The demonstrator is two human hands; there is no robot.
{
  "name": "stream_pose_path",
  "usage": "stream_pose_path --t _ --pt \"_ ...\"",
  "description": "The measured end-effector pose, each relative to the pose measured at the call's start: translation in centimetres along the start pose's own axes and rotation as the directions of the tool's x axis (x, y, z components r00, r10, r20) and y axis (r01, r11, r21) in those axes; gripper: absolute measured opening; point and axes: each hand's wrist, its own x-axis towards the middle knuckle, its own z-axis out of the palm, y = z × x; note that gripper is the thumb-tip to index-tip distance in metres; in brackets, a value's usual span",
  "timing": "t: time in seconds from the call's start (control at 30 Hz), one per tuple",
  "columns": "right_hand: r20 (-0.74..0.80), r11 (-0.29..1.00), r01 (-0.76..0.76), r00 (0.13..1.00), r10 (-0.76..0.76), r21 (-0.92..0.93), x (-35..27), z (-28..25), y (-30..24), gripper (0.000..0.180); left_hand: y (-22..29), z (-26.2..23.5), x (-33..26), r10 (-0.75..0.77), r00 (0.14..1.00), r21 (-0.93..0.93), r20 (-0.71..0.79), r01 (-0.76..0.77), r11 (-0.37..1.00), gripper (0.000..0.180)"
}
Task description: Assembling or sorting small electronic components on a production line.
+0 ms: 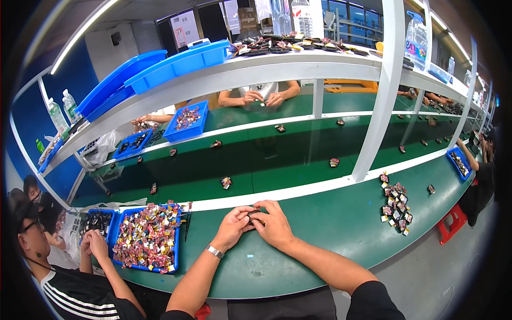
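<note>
Both hands meet over the near edge of the green table [330,224], just in front of the white strip that borders the moving belt, and between them sits a small dark block-shaped part [253,213] with a glimpse of lighter colour on it. The left hand [232,226], with a metal wristwatch [214,250] on its wrist, comes in from the near left and curls its fingers [244,212] around the part's left end; the right hand [273,224] comes from the near right and closes its fingers [265,206] over the top and right end. Both sets of fingers are nearly shut, pinching the part from opposite sides, so it is shared between them and neither hand is clearly nearer. The part is mostly covered, and its long axis appears to run left to right along the table edge, though that is hard to tell for certain. Toward the near left corner stands a blue plastic tray [176,234] heaped with small multicoloured parts, and a co-worker's hands [94,244] rest beside it. Well off to the right, on the same near strip of table, lies a loose cluster of similar small parts [396,202].
</note>
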Motion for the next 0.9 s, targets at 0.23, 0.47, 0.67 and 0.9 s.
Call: stream_pose_path --t 0.23,0.47,0.67,0.9 --pt "0.019 1.0 0.002 1.0 -0.002 0.021 0.3 -0.1 -0.4 0.015 -0.6 -0.1 -0.1 0.036 0.999 -0.02 -0.007 -0.036 0.999 0.026" --pt "0.023 0.995 0.102 0.994 -0.102 0.006 1.0 -0.6 -1.4 0.022 -1.2 -0.8 -0.1 0.092 0.996 -0.057 0.013 -0.091 0.994 0.025" --pt "-0.007 0.994 0.08 0.997 -0.081 -0.069 0.9 -0.5 -1.3 0.02 -1.1 -1.0 -0.1 0.102 0.995 -0.165 0.009 -0.099 0.981 0.022" --pt "-0.014 0.999 0.035 0.999 -0.034 0.036 0.5 0.3 -0.4 0.023 -1.3 -0.9 0.2 0.11 0.994 -0.159 -0.002 -0.108 0.981 0.022"
